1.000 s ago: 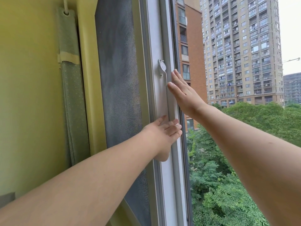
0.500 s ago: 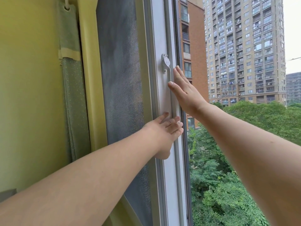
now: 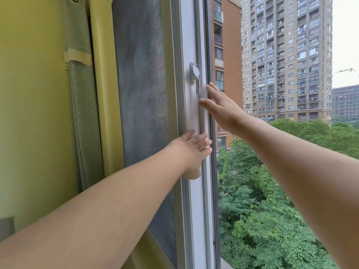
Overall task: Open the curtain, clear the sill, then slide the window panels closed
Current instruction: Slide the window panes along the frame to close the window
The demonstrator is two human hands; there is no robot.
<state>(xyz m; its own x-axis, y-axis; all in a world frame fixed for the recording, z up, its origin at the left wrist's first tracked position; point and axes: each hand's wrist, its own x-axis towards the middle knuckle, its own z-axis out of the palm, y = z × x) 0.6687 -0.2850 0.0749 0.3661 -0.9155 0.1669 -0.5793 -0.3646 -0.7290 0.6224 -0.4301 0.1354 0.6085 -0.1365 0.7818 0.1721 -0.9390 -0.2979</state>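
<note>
Both hands sit almost where they were half a second back; the white stile and its latch have drifted slightly toward frame centre, mostly from head movement, so little panel travel can be claimed.

Left hand (image 3: 191, 150), centre of frame: fingers curled round the right-hand edge of the window panel stile (image 3: 192, 117), thumb laid on its inner face. Grasping the stile. Probable reason: a hooked grip gives pull along the track.

Right hand (image 3: 219, 107), just above and to the right: flat, fingers straight and together, fingertips (image 3: 210, 88) against the stile's edge beside the latch (image 3: 195, 76). Not clenched, holding nothing; pressing or steadying. Likely it guides the upper part so the panel does not rack.

Stile's long axis runs vertical, top of frame to bottom, leaning slightly in the wide-angle view. Latch lever points down, so likely unlocked.

Left of the stile: dark mesh screen (image 3: 141, 94), then yellow frame post. Green curtain (image 3: 81, 113) bunched at far left, drawn clear. Sill not in view. Opening at right shows trees (image 3: 272, 210) and tower blocks (image 3: 285, 55); panel not yet closed.
</note>
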